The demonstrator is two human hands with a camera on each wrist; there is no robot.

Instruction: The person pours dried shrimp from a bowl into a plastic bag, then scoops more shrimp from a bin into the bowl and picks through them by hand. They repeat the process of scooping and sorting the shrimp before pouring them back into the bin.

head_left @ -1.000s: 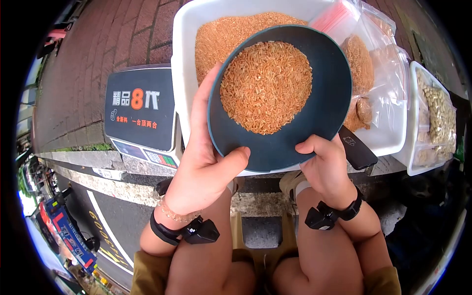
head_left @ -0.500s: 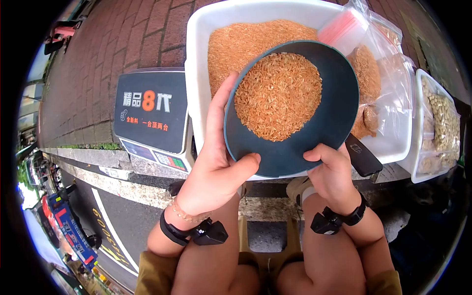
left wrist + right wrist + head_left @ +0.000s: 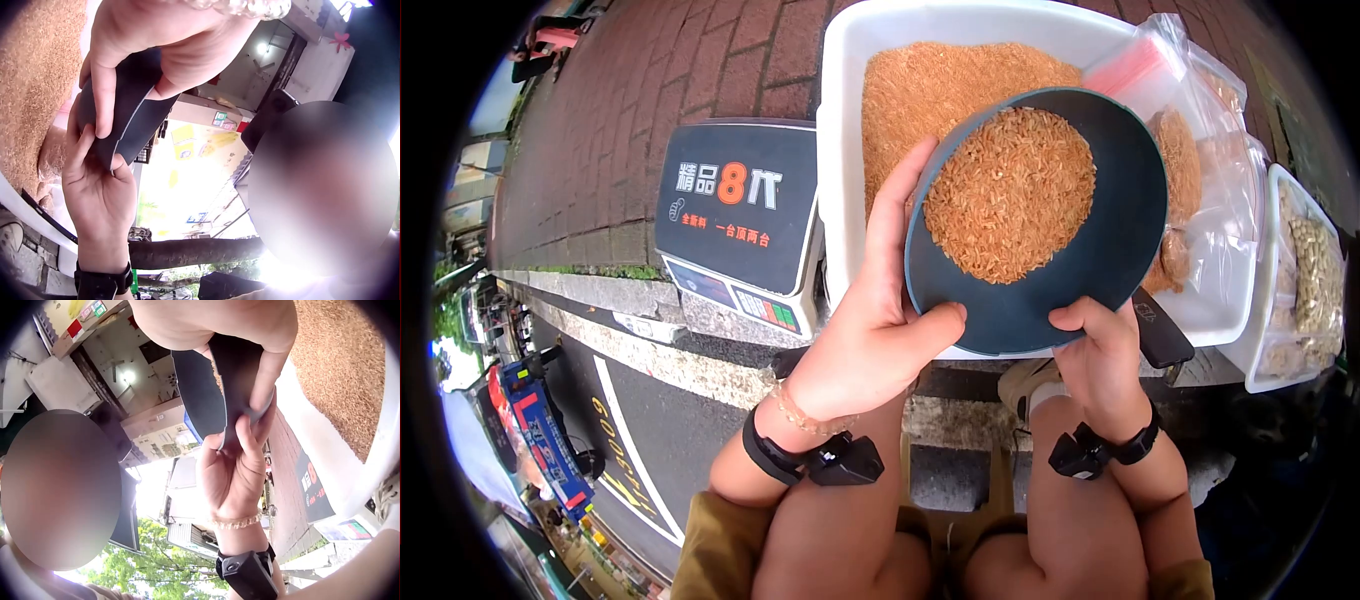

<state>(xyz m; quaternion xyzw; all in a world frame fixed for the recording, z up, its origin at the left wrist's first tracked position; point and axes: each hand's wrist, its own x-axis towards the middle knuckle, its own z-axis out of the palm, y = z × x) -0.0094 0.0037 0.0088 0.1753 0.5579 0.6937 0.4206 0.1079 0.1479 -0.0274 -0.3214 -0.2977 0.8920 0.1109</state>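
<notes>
A shallow dark blue-green bowl is held up by both hands over the front of a white tub. A mound of reddish-brown rice lies toward the bowl's far side. My left hand grips the left rim, its thumb over the near edge and its fingers along the outside. At the near right rim, my right hand pinches the edge, thumb inside. From the left wrist view, the fingers of both hands meet under the bowl. More of the same rice fills the tub.
Left of the tub sits a weighing scale with a dark top. Clear plastic bags, some with rice, lie in the tub's right side. A black phone-like object rests at its near edge. Further right, another white tub holds bagged pale pieces.
The head view has turned, so tub, scale and hands all appear further right. Both hands keep their hold on the bowl, which looks slightly smaller in view.
</notes>
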